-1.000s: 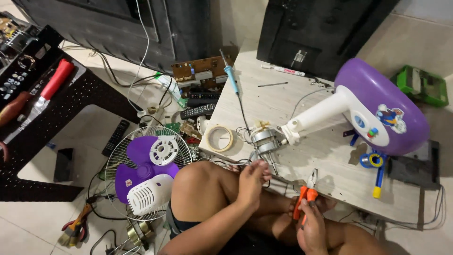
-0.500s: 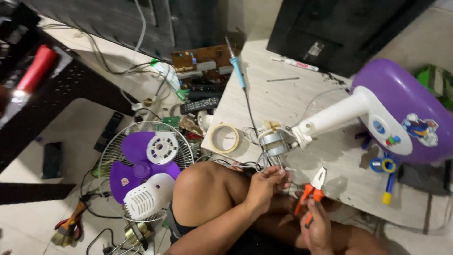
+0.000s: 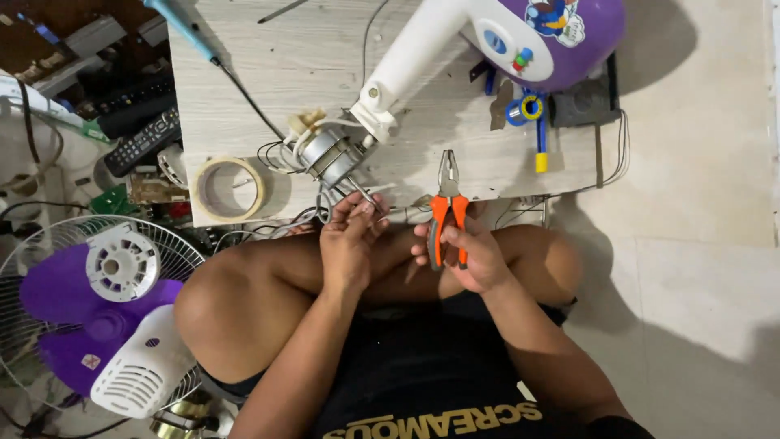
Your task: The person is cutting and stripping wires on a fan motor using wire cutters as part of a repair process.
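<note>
**Hands close in at the motor shaft**

The left hand now pinches thin wires just below the motor, fingers together, where a second ago it hovered lower. The right hand is clamped on the pliers, raised since then, so the wire work looks underway. A tape roll lies left on the board; the fan base carries a round cartoon sticker.
</note>
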